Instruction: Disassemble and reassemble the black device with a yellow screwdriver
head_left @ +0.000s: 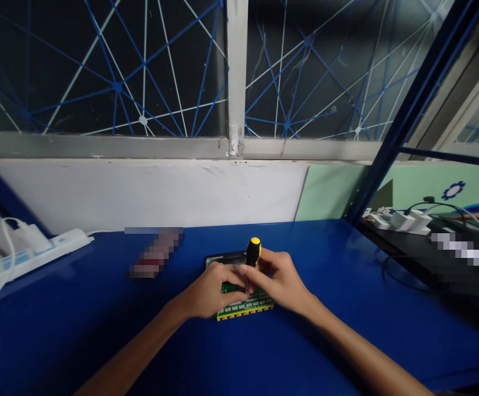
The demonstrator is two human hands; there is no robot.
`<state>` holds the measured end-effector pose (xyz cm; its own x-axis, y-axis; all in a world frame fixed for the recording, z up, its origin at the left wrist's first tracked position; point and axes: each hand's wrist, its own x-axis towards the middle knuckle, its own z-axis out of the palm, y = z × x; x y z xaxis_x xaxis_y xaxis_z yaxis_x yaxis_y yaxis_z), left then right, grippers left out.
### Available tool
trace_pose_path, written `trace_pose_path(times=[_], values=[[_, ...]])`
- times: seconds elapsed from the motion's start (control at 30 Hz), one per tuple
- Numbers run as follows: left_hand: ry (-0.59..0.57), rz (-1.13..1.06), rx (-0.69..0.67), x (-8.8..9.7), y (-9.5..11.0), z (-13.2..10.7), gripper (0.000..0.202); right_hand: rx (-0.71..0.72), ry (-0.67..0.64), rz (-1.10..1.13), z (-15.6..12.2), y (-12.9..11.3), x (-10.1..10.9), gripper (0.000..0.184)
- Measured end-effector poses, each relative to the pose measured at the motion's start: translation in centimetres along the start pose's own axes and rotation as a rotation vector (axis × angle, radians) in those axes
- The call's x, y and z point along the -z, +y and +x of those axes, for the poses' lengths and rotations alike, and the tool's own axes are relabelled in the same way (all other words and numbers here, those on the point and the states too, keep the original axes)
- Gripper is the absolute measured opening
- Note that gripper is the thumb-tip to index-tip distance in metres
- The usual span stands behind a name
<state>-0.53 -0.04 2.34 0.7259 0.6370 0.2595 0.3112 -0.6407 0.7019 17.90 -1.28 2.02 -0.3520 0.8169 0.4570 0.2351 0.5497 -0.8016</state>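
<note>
screwdriver [254,252]: yellow-black | board [247,306]: green, yellow-edged | tabletop [239,357]: plain blue

Screwdriver [254,252] tip lost from sight between left hand [213,289] and right hand [284,280], circuit board [245,308] partly covered by both, oblong item [157,254] pixelated beyond recognition, power strip [69,241] cropped by the left edge, forearms [140,342] cut off at the bottom

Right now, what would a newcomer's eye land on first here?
Probably the yellow-and-black screwdriver, nearly upright in the right hand over the green board on the blue table. After that, the blue and white lines crossing the dark windowpanes behind, then the white power strip at the left edge.
</note>
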Motion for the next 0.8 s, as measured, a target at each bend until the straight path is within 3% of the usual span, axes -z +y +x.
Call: trace_pose_path(times=[0.8], values=[[0.002,0.015,0.008,-0.32,-1.05,-0.20,0.010,0.052,-0.036,-0.076,0.01,0.10,0.10,0.030]])
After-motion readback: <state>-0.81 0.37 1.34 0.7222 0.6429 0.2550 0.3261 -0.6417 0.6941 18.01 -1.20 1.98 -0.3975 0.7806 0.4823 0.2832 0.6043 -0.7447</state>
